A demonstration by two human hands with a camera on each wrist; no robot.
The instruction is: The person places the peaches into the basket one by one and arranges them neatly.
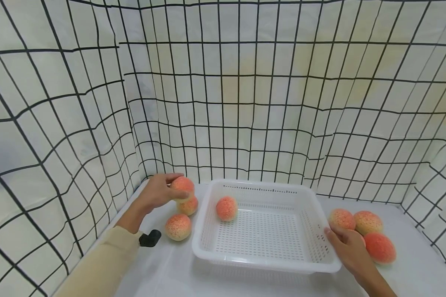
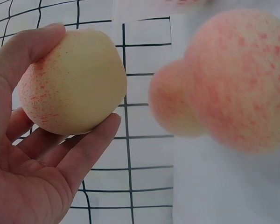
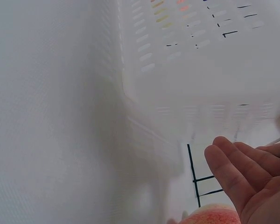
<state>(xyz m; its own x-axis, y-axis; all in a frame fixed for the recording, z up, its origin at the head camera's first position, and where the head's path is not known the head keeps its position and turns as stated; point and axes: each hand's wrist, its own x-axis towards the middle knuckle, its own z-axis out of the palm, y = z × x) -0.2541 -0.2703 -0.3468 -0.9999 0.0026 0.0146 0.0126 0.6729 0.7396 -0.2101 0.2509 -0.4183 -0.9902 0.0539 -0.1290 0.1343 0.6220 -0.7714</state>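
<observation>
My left hand [image 1: 160, 191] holds a peach [image 2: 77, 81] with its thumb on one side and its fingers on the other. Two more peaches lie by that hand on the white surface, one [image 1: 188, 206] just under the held one and one [image 1: 178, 227] nearer me. A white perforated plastic basket [image 1: 260, 260] stands in the middle with a single peach [image 1: 226, 208] at its left inside. At the basket's right rim is my right hand [image 1: 351, 249], its thumb against the rim. Its fingers [image 3: 231, 175] look straight in the right wrist view, beside the basket's outer wall.
Several peaches [image 1: 380, 248] are grouped to the right of the basket, partly hidden by the right hand. Black wire grid [image 1: 239, 103] with white sheeting behind it encloses the back and sides. A black device [image 1: 150, 238] sits at the left wrist.
</observation>
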